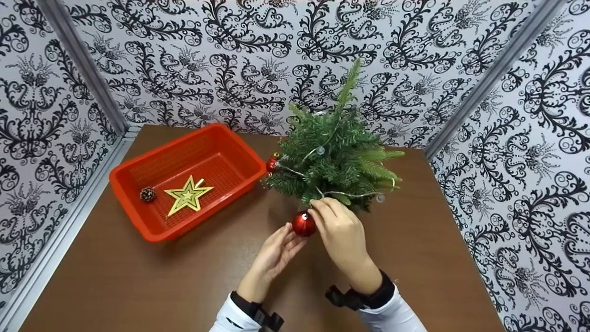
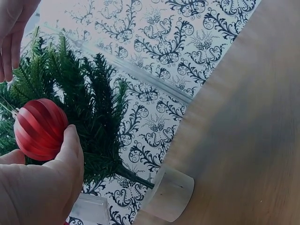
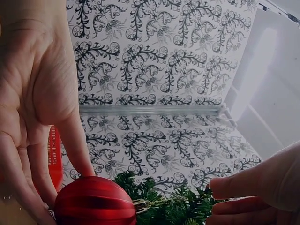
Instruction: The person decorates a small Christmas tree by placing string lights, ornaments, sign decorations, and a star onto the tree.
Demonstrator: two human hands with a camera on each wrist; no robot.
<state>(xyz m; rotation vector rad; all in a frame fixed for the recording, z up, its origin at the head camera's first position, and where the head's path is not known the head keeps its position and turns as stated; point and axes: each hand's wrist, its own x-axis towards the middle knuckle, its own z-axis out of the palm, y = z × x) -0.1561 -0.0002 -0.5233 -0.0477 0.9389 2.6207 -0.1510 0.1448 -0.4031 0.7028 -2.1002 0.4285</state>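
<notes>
A shiny red Christmas ball (image 1: 304,224) hangs low at the front of a small artificial Christmas tree (image 1: 329,161). My left hand (image 1: 278,252) cradles the ball from the left and below, its thumb and fingers round the sides in the left wrist view. In the right wrist view, a gold cap (image 3: 140,205) tops the ball, and a thin gold string (image 3: 176,200) runs from it to the other hand. My right hand (image 1: 341,230) pinches that string near the lower front branches, its fingertips bent down above the ball.
An orange plastic basket (image 1: 138,226) stands left of the tree, holding a gold star (image 1: 189,196) and a pinecone (image 1: 147,194). A light string (image 1: 350,194) winds round the tree. Another red ornament (image 1: 272,165) hangs at its left. Patterned walls (image 1: 230,60) enclose the brown table (image 1: 115,286).
</notes>
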